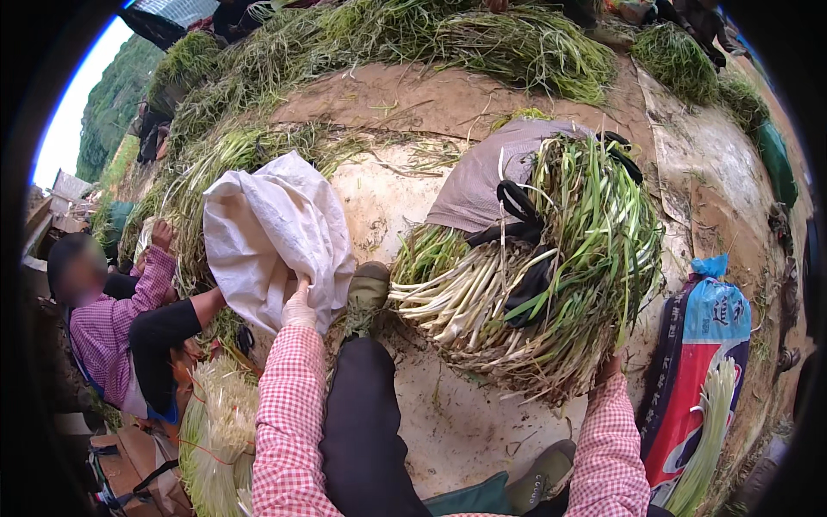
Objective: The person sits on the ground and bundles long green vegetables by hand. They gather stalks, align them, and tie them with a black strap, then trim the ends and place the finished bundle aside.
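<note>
My left hand (298,308), with a pale covering at the wrist, is closed on a crumpled white woven sack (271,228) that hangs in front of my left shoe. To the right lies a large bundle of spring onions (594,233), or similar long greens, with white stems and dirty roots toward me. A grey-mauve cloth (487,177) and black straps (517,207) lie over and around part of it. At the bundle's near right edge is my right hand (610,369). It touches the bundle, and its fingers are mostly hidden by leaves and roots.
Heaped greens (517,47) line the far side of the brown ground sheet. At left another person (116,336) sits near a tied bundle of pale stalks (220,414). A red and blue printed sack (702,370) with pale stalks lies at right. My shoes (369,289) rest on the sheet.
</note>
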The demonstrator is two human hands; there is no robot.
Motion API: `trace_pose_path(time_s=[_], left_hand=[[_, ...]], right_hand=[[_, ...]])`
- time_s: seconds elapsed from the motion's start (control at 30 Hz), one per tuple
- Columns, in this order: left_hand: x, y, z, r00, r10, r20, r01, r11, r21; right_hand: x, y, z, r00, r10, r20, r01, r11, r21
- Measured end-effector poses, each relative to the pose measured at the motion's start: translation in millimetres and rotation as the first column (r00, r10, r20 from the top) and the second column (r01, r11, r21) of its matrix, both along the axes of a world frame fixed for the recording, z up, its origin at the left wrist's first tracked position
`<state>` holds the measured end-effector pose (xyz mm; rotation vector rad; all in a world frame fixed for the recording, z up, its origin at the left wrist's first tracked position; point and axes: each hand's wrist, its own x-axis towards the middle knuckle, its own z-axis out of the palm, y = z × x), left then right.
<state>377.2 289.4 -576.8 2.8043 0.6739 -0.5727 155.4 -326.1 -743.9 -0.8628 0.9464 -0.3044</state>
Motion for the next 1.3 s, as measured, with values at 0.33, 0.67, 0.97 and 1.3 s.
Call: trace_pose_path(time_s=[0.33,0.67,0.97,1.3], left_hand=[[-34.5,-13.0,134.9,0.719,-0.605,-0.342,0.606,0.786,-0.117],[74.0,-177.0,-64.2,0.848,-0.233,0.477,0.472,0.741,-0.477],[62.5,-142.1,-126.9,0.915,-0.099,0.391,0.317,0.777,-0.544],[-77.7,-165.1,-118.7,0.832,-0.479,0.282,0.553,0.762,-0.337]], right_hand=[[36.6,38.9,82.4,0.987,0.125,-0.097,-0.123,0.992,0.033],[43.2,49.3,98.4,0.969,0.248,-0.001,-0.245,0.957,-0.156],[62.2,77.5,132.6,0.951,0.268,0.152,-0.158,0.848,-0.506],[34.7,68.7,217.3,0.963,0.163,-0.216,-0.267,0.703,-0.659]])
